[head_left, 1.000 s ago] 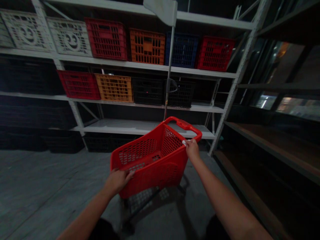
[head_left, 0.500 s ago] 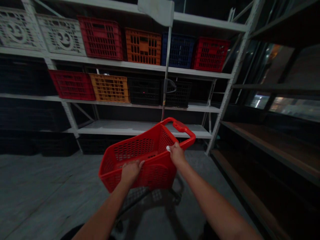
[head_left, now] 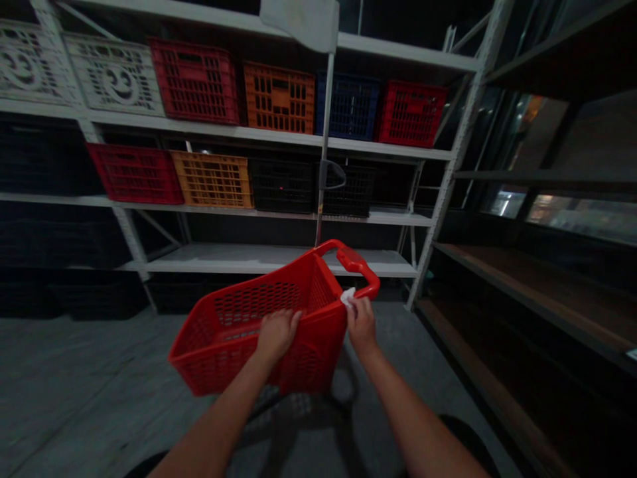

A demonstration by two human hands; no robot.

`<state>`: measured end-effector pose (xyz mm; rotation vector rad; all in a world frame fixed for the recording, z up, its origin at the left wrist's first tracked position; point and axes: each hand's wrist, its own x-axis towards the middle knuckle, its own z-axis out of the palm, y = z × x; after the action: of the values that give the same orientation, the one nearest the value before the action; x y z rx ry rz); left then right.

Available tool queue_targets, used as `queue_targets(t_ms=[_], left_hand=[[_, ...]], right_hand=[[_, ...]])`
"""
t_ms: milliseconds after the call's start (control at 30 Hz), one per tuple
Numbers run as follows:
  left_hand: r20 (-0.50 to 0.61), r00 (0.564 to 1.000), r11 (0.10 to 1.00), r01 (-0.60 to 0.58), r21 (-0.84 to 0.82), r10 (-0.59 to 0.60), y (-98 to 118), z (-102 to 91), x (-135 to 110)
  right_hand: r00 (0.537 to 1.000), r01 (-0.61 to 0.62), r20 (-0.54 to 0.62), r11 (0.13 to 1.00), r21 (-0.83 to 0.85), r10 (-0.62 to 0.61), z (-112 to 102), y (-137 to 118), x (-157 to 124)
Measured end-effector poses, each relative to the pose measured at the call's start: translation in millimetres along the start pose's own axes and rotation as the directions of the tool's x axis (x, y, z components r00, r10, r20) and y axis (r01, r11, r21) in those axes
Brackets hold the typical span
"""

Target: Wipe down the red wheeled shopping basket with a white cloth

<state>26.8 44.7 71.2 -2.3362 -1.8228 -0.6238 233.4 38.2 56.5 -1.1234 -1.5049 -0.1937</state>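
The left hand (head_left: 276,335) is closed over the near rim of a red plastic shopping basket (head_left: 233,332), fingers curled down its perforated wall, and has hold of it. The right hand (head_left: 362,325) is at the far corner of the same rim, just below the basket's looped handle (head_left: 354,260), with its fingers pinched together. A small white scrap (head_left: 347,296), perhaps paper or cloth, shows at those fingertips against the rim; what it is, and whether it is held or fixed to the basket, is too small to tell. The basket sits tilted in front of the person, above a dark wheeled frame (head_left: 293,405) on a grey concrete floor (head_left: 74,358). Ahead stands white metal shelving (head_left: 279,260). Its top row carries two pale crates with smiley-like cut-outs (head_left: 114,85), a red crate (head_left: 194,81), an orange crate (head_left: 279,98), a blue crate (head_left: 351,106) and another red crate (head_left: 411,113). The row below holds a red crate (head_left: 134,174), a yellow crate (head_left: 212,179) and two black crates (head_left: 281,186). A thin metal pole (head_left: 324,133) rises behind the basket to a pale flag (head_left: 301,16). Dark wooden shelves (head_left: 522,299) run along the right.
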Motion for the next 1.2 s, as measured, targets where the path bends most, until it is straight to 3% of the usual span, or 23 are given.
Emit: queue_targets(t_ms=[133, 233, 367, 567, 633, 733, 800, 900, 1000, 1067, 1200], left_hand=[[0.058, 0.998, 0.999, -0.032, -0.020, 0.033, 44.0, 8.4, 26.4], [0.069, 0.998, 1.000, 0.002, 0.008, -0.002, 49.9, 15.7, 30.6], [0.072, 0.997, 1.000, 0.010, 0.024, -0.012, 46.3, 18.0, 27.5], [0.066, 0.998, 0.999, 0.017, 0.040, -0.020, 48.0, 17.5, 27.1], [0.068, 0.997, 0.999, 0.017, 0.045, -0.020, 46.9, 17.4, 26.3], [0.069, 0.997, 0.999, 0.015, 0.050, -0.018, 43.9, 17.5, 23.8], [0.069, 0.997, 0.999, 0.014, 0.051, -0.017, 41.8, 17.4, 21.7], [0.070, 0.997, 0.999, 0.011, 0.047, -0.014, 38.2, 16.2, 18.2], [0.069, 0.998, 0.999, 0.004, 0.042, -0.007, 32.9, 13.4, 13.6], [0.067, 0.998, 0.999, 0.002, 0.041, -0.005, 29.1, 11.2, 9.9], [0.067, 0.998, 0.999, -0.006, 0.041, 0.003, 24.9, 7.6, 2.3]], right_hand=[[0.999, -0.012, -0.039, 0.997, 0.082, 0.016, 12.7, 2.5, -13.7], [0.988, -0.060, -0.140, 0.997, 0.056, 0.068, 0.2, 18.0, -3.4], [0.927, -0.233, -0.285, 0.970, 0.066, 0.242, -0.5, 23.4, -4.7], [0.968, -0.206, -0.114, 0.967, 0.148, 0.224, 32.7, -0.1, -41.0], [0.947, -0.233, -0.191, 0.962, 0.142, 0.257, 24.0, 4.5, -33.4], [0.859, -0.300, -0.393, 0.945, 0.132, 0.328, -5.3, 20.8, -1.0], [0.852, -0.300, -0.410, 0.946, 0.124, 0.324, -24.4, 29.2, 21.6], [0.933, -0.235, -0.258, 0.968, 0.091, 0.251, -43.4, 31.1, 38.9], [0.993, -0.116, -0.006, 0.990, 0.084, 0.117, -58.2, 25.9, 39.2], [0.985, -0.019, 0.173, 0.994, 0.105, 0.001, -68.9, 23.7, 41.1], [0.881, 0.108, 0.452, 0.990, 0.092, -0.138, -80.3, 25.8, 68.6]])
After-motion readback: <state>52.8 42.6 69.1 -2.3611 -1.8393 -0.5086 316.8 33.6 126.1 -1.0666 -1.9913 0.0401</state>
